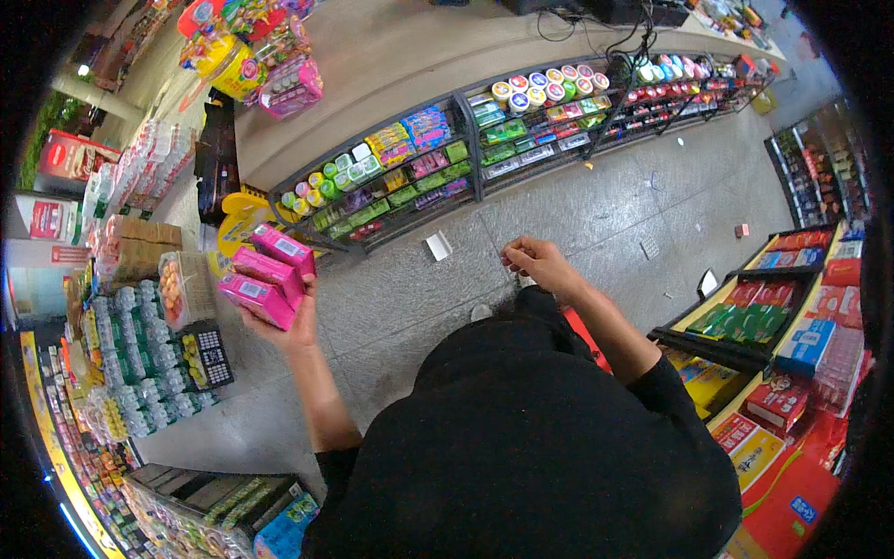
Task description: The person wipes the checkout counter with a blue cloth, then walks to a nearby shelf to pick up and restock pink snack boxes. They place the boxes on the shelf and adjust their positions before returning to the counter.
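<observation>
My left hand (296,321) is closed round a stack of pink boxes (261,301), holding them up on the left. Pale label patches show on the boxes' sides. My right hand (545,265) hangs in front of my body with its fingers curled in, and no object shows in it. Beyond both hands runs a low black rack (466,140) of small packs and round tubs below a counter. A yellow stool-like thing (240,219) stands just behind the pink boxes.
Shrink-wrapped bottles (140,345) and a black crate (212,354) stack up at my left. On the right is a tiered shelf (745,317) of boxed goods. A white card-like piece (438,246) and other scraps lie on the grey tiled floor (559,214).
</observation>
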`<state>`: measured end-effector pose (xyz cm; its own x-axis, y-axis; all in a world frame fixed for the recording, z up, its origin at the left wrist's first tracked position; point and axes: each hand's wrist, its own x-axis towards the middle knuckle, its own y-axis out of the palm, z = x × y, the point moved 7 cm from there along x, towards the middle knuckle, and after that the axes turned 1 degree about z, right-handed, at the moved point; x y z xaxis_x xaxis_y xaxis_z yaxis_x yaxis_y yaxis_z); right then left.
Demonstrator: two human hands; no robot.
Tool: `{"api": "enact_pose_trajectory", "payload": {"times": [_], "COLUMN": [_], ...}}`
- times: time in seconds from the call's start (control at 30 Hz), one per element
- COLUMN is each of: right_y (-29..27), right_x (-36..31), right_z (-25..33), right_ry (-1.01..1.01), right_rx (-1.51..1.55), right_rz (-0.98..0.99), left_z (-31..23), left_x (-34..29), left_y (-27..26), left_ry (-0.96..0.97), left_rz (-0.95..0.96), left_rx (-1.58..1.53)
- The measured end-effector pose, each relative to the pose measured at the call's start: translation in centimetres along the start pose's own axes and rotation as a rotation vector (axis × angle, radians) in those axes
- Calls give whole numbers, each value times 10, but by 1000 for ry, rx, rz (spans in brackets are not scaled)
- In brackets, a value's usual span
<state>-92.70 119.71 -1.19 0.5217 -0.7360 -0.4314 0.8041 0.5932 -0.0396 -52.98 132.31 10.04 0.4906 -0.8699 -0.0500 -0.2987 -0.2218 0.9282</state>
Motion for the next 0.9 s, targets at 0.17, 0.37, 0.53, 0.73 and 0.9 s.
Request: {"api": "enact_pose_trajectory", "payload": {"times": [0.17,0.37,0.53,0.73,0.9], "right_y": [13,-55,-125,-191,-202], "right_x": [14,88,151,240,310], "right_z": [11,-60,-74,-105,-132], "right_ry": [-42,-103,-163,-137,-148], "right_rx": [-128,-728,-920,-1110,-1452], "right_rz": [128,171,156,174,84], "left_z": [30,106,172,259,329], "left_x": [-6,25,43,68,66], "left_y": [-7,11,44,39,-2], "left_ry": [-64,-273,-346,-289,-304], "left_rz": [-63,47,101,-6,-195], "left_rx": [-16,-116,-127,-72,-13]}}
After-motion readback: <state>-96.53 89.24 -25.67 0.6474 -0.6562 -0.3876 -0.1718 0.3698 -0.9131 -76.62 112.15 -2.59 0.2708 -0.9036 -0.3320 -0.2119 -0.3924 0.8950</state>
